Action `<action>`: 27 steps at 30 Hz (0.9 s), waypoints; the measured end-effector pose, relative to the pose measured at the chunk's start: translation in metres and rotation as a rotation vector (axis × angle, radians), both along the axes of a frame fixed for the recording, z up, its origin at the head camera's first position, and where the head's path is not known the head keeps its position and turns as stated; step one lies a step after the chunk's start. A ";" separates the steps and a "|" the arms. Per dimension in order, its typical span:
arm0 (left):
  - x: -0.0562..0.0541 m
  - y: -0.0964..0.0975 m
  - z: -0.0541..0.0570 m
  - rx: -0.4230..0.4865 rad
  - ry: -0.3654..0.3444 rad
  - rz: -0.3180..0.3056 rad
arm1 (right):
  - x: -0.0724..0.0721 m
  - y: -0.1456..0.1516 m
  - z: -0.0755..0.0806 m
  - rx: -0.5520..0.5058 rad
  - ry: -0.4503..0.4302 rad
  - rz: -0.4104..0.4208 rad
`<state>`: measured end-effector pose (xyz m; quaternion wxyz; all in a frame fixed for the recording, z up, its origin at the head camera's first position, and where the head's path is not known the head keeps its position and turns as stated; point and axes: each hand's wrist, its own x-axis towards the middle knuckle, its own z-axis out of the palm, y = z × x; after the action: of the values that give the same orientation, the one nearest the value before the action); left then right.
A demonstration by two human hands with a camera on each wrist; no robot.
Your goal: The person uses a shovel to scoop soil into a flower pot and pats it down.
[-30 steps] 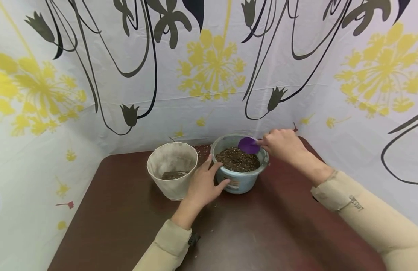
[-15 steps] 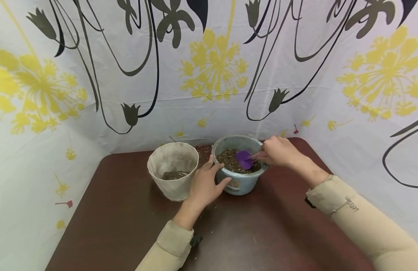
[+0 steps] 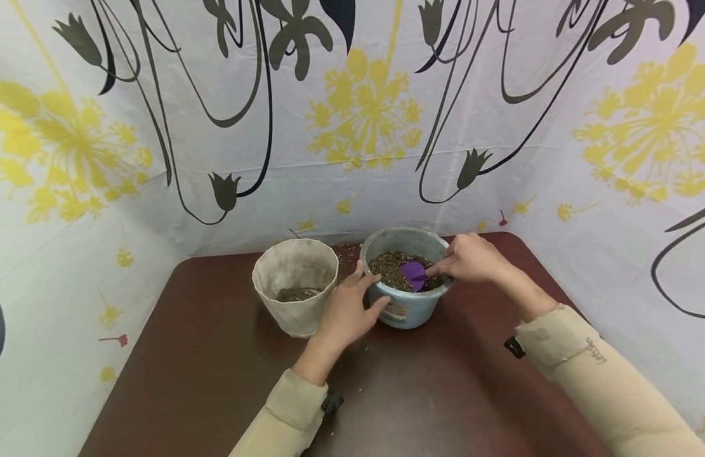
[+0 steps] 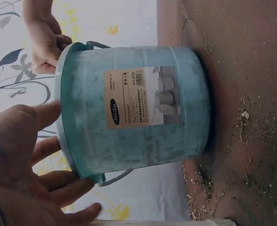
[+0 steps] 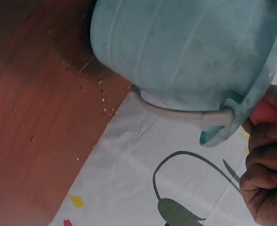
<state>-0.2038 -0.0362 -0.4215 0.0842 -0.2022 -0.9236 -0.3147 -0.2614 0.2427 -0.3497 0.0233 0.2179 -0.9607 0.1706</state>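
My right hand grips the red handle of a small trowel. Its purple blade sits in the dark potting soil inside a light blue bucket. Spread fingers of my left hand rest at the bucket's left rim, with the thumb along the front. Close up, the left wrist view shows those fingertips right at the rim near a handle lug. Left of the bucket stands a whitish faceted pot with a little soil low inside; my left hand passes close by its right side.
Both containers stand near the back edge of a dark red-brown table. Crumbs of soil are scattered on the table around the bucket. A white flower-printed sheet hangs behind and at both sides.
My right hand has lowered the trowel from above the bucket's back rim down into the soil, the blade coming toward the front. My left hand has stayed at the rim.
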 end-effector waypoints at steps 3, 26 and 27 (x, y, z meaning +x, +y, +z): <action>0.001 0.000 0.000 0.017 -0.029 -0.016 | 0.000 0.001 -0.002 -0.034 -0.017 -0.009; -0.005 -0.005 0.002 0.012 -0.091 -0.043 | -0.002 -0.013 -0.014 -0.178 -0.132 -0.061; -0.005 -0.005 0.002 0.006 -0.091 -0.043 | -0.002 -0.013 -0.013 -0.181 -0.137 -0.067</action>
<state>-0.2091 -0.0414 -0.4194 0.0362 -0.2070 -0.9210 -0.3280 -0.2630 0.2295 -0.3629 -0.0172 0.1703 -0.9475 0.2702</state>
